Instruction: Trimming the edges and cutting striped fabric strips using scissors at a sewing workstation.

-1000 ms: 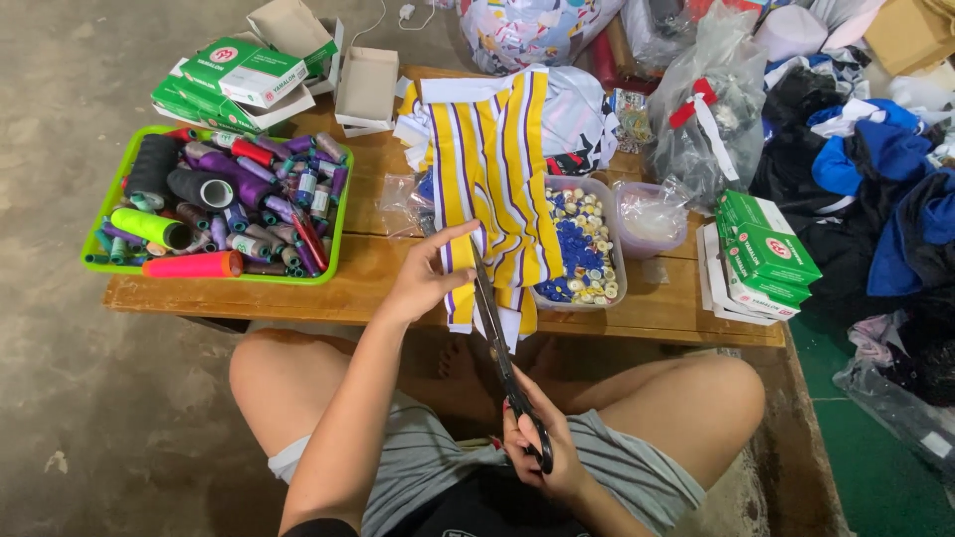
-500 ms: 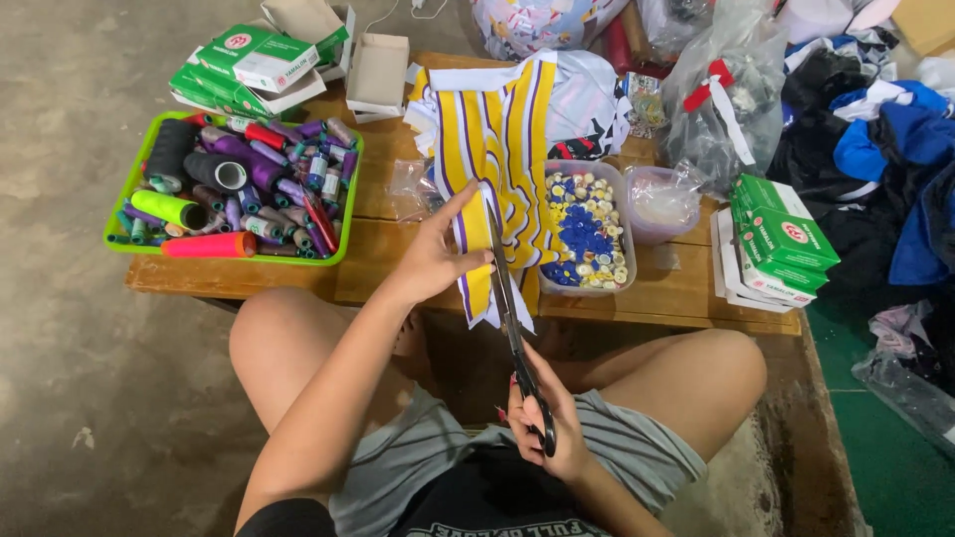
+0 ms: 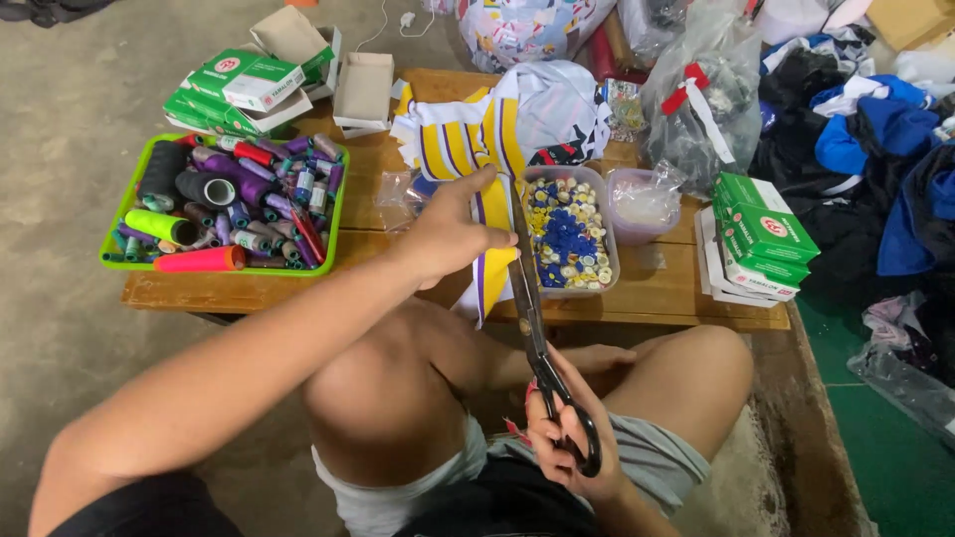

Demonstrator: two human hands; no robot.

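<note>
Scissors [image 3: 537,328] run from the right hand [image 3: 569,438], closed through the handles at 6 o'clock, up to the striped fabric [image 3: 477,159] at 12 o'clock. Left hand [image 3: 453,234] pinches the fabric strip. Blades sit at its edge; whether any cut is made cannot be told.

Soft, even daylight fills the scene, bright without harsh glare. Shadows are faint and gather under the wooden surface [image 3: 657,288] and the person's legs. Focus is sharp in the middle. Wide-angle distortion bends the edges, and the near forearm looms large.
</note>
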